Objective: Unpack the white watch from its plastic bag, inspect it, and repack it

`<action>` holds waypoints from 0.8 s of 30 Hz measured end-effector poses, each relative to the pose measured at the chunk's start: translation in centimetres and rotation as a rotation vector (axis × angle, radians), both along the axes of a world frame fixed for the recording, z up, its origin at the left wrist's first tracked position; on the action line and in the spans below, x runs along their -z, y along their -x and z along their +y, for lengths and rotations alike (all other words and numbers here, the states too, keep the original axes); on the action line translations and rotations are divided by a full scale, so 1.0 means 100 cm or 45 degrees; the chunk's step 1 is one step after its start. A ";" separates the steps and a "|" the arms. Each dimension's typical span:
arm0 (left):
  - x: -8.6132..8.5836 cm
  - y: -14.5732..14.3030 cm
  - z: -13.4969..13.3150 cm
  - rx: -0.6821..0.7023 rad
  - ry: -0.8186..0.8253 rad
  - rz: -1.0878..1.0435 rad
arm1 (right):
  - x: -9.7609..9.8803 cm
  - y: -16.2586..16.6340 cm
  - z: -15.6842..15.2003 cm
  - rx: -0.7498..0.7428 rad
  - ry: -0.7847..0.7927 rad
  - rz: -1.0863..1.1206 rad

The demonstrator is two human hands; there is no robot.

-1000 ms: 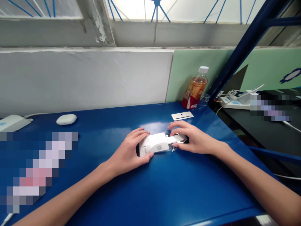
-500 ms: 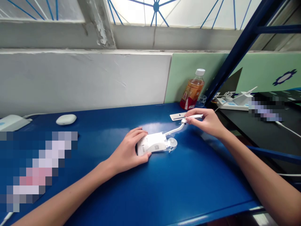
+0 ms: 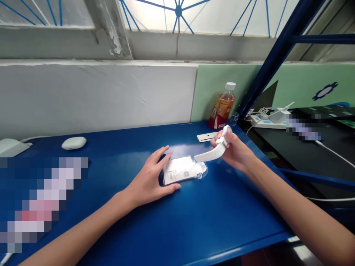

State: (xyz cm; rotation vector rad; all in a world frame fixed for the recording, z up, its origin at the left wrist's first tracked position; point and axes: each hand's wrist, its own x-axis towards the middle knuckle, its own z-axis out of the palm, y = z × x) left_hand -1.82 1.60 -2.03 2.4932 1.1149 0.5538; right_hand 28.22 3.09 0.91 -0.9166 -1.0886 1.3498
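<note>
Near the desk's point(image 3: 177, 218) back-right corner, our right hand point(image 3: 233, 149) pinches the watch point(image 3: 225, 135); strap point(image 3: 210, 155) faces the packet point(image 3: 179, 169) our wide left hand point(image 3: 151, 175) rounds.

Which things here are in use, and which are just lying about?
In use:
- white strap, held in the right hand
- clear packet with a white label, left hand curved round one end

Apparently just lying about:
- bottle with a white cap
- white card, beyond the packet
- white rounded case
- power strip, off to the right
</note>
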 end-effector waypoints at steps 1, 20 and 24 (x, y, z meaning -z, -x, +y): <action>-0.002 -0.001 -0.001 -0.013 0.005 -0.018 | -0.001 0.004 -0.002 -0.030 0.021 0.030; -0.057 -0.070 0.004 0.126 1.497 -1.335 | -0.050 0.103 0.044 -0.591 0.044 0.488; -0.044 -0.069 0.005 0.170 1.700 -1.360 | -0.043 0.102 0.044 -0.739 0.186 0.561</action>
